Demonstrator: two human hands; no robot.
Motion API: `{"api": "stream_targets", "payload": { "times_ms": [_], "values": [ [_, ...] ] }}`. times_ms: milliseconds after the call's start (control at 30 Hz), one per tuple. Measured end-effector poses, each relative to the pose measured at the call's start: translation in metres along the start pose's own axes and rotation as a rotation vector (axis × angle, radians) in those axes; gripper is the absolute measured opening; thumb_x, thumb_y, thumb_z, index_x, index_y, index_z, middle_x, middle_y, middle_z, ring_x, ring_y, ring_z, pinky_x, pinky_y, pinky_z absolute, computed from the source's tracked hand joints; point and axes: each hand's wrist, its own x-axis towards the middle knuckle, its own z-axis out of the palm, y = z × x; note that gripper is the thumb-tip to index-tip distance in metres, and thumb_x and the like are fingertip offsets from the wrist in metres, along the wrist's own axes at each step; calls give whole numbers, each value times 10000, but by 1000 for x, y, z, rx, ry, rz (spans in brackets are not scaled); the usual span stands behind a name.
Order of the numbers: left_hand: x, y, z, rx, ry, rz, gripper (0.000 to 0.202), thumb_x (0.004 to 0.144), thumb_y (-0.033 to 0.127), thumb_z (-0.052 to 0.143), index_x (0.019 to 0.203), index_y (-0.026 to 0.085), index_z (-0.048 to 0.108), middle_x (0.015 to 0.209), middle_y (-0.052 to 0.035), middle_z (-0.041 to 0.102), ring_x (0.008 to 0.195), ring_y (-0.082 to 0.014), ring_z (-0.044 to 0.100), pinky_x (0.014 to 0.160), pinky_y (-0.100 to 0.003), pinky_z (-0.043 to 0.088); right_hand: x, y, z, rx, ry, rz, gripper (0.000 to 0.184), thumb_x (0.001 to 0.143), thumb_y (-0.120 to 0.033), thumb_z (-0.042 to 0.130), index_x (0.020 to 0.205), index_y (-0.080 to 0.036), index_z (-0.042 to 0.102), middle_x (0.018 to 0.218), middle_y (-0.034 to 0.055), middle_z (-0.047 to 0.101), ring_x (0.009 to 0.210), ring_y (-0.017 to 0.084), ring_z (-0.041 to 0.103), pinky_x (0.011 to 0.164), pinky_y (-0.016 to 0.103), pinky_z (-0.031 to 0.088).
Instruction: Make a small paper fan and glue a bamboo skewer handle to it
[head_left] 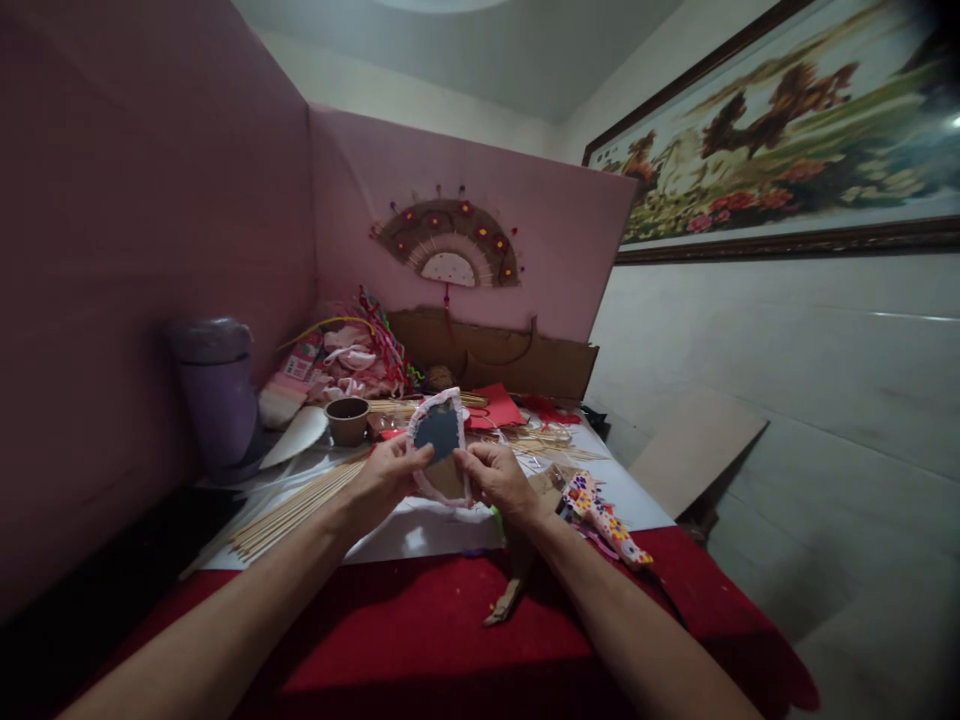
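In the head view, both hands pinch a pink-rimmed piece (439,432), its face dark above and brown below, held up over the middle of the worktop (360,640). The left hand (391,470) grips its left side, thumb on the face; the right hand (495,476) closes thumb and fingers on the right side. How tightly either one holds cannot be told.

Thin sticks (292,512) lie towards the worktop's left edge, partly behind the left forearm. A brown cup (348,424) stands beyond them, with a purple tumbler (217,400) at the left edge and pink cloth (349,362) heaped near the back left corner. Red paper (495,405) lies towards the back edge, in front of upright cardboard (517,358). A flowered strip (609,520) rests near the right edge, beside the right forearm. A decorated fan (487,225) hangs on the pink panel (570,215) behind.
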Motion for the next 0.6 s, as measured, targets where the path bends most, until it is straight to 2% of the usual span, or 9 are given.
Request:
{"api": "stream_targets", "payload": {
  "times_ms": [67,167,367,500,600],
  "values": [
    [1,-3,-2,21,40,7,276,614,282,747,799,114,633,710,-63,673,613,-172,624,580,-295,514,0,2,-1,-38,-8,-7,481,762,-606,494,538,-181,472,409,-43,463,323,81,425,318,181,270],
    [3,-5,-7,91,103,12,232,621,274,735,755,120,626,661,-40,657,546,-154,603,487,-271,507,1,4,-1,-124,23,-30,545,811,-631,384,580,-162,540,488,1,548,354,87,463,341,186,303],
    [4,-5,-12,175,120,24,270,612,338,732,743,127,626,639,-39,648,527,-161,606,461,-265,497,2,7,2,-163,35,-63,369,783,-500,538,620,-169,538,530,-25,542,411,74,431,403,182,338],
    [3,-6,-10,189,107,43,282,650,378,702,774,132,640,668,-46,657,537,-151,601,501,-272,506,2,6,4,-124,71,-61,348,786,-480,535,620,-175,506,489,-40,499,397,75,404,392,185,311],
    [3,-5,-7,217,88,25,283,654,392,695,721,127,622,654,-54,651,498,-152,589,497,-304,517,2,4,3,-116,89,-76,352,803,-484,513,631,-177,494,491,-41,497,385,76,397,387,189,302]
  ]
}}
